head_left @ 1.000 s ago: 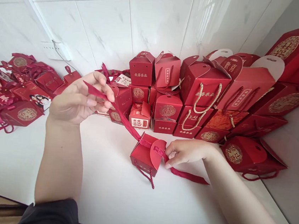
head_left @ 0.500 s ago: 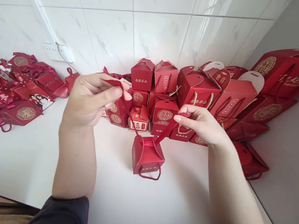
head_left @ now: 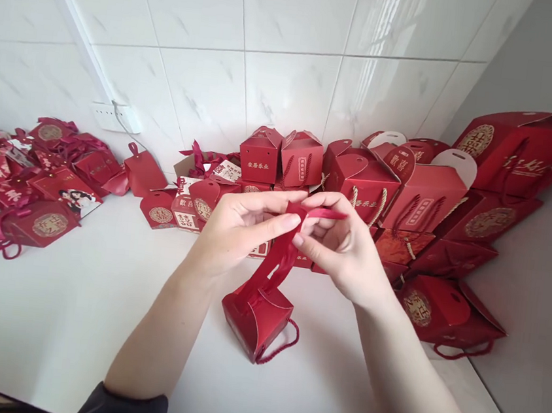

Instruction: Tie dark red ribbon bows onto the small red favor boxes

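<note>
A small red gift box (head_left: 258, 323) sits tilted on the white table, with a twisted cord handle (head_left: 285, 349) hanging at its right side. Red ribbon (head_left: 274, 265) runs up from the slots in the box top to both hands. My left hand (head_left: 254, 224) pinches the ribbon between thumb and fingers. Close against it, my right hand (head_left: 336, 239) is closed on the other end of the ribbon, whose tail pokes out over its fingers. The ribbon crosses where the hands meet; how it is looped there is partly hidden by the fingers.
Stacked red gift boxes (head_left: 361, 176) line the tiled wall behind my hands. Larger boxes (head_left: 492, 209) are piled against the grey panel on the right. A heap of ribboned boxes (head_left: 57, 177) lies at left, below a wall socket (head_left: 116, 117) with a cable.
Both hands have come together above the box, bringing the two ribbon ends to meet. The box has turned and tipped, and the view has shifted slightly.
</note>
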Available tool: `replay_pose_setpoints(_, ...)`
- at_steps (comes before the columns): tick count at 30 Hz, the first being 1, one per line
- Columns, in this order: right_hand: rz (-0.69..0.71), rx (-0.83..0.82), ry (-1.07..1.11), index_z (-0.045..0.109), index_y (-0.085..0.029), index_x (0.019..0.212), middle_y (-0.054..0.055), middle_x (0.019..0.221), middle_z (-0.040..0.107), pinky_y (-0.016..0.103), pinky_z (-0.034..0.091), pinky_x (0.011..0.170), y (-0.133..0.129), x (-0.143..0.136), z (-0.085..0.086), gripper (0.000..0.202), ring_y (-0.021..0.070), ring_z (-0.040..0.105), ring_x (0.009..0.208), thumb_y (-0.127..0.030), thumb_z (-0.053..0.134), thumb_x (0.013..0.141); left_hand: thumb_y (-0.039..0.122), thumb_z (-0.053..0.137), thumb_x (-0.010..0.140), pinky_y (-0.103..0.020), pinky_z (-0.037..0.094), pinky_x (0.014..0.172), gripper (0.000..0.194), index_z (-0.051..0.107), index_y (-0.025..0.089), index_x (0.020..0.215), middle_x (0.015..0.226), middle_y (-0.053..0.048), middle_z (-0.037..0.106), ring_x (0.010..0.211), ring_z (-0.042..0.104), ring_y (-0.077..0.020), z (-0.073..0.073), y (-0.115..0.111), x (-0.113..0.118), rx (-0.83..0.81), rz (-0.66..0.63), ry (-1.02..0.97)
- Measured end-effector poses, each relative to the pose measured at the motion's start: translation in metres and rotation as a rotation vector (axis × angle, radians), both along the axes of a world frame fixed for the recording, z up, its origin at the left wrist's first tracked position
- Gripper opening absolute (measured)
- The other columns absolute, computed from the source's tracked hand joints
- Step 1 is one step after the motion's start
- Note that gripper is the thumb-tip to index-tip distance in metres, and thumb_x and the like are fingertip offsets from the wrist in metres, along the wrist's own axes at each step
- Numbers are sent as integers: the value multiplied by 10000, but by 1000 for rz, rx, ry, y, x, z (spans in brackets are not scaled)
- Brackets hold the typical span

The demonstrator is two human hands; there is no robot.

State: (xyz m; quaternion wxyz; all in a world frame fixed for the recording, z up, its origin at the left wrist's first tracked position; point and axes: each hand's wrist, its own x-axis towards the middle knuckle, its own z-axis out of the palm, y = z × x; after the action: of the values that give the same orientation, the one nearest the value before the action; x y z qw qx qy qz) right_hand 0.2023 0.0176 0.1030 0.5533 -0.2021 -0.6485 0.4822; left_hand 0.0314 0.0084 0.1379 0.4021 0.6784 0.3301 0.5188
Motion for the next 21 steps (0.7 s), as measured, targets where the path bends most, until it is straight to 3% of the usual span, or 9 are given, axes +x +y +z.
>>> replay_pose_setpoints(5, 8, 37, -148, 215, -343, 1463, -16, 851, 542, 318, 515, 716, -8, 1, -1, 753, 137, 522, 720, -158, 616, 853, 342, 705, 810, -239, 519, 577, 156, 757, 196, 828, 855, -46, 740, 732, 668, -164, 1, 0, -4, -139, -27, 170)
replay_pose_setpoints(9, 0, 70, -262, 46, -382, 1521, -23, 822, 525, 341, 514, 726, -10, 6, -2, 900, 145, 508, 707, -120, 589, 852, 324, 714, 803, -252, 525, 617, 143, 760, 192, 773, 805, -38, 726, 749, 666, -169, 1, 1, -4, -81, -6, 161)
replay_pose_setpoints(14, 76, 59, -169, 110, -370, 1515, -20, 828, 505, 317, 514, 711, -9, 4, -4, 837, 138, 509, 732, -131, 580, 865, 285, 744, 780, -284, 561, 766, 73, 775, 224, 805, 1116, -44, 704, 960, 669, -202, 0, 3, -8, -86, -63, 73)
replay_pose_setpoints(17, 25, 71, -99, 166, -385, 1497, -1, 875, 517, 329, 524, 699, -10, 2, -4, 758, 146, 496, 720, -199, 581, 891, 286, 747, 777, -307, 566, 801, 91, 779, 231, 843, 1294, -43, 627, 1064, 644, -239, 1, 4, -13, -163, -132, 84)
replay_pose_setpoints(21, -63, 128, -122, 164, -381, 1501, 15, 896, 569, 374, 536, 742, -11, 1, -1, 736, 169, 512, 720, -261, 583, 909, 287, 732, 791, -329, 567, 784, 105, 777, 198, 824, 1238, -64, 671, 985, 677, -243, 4, 5, -16, -221, -254, 122)
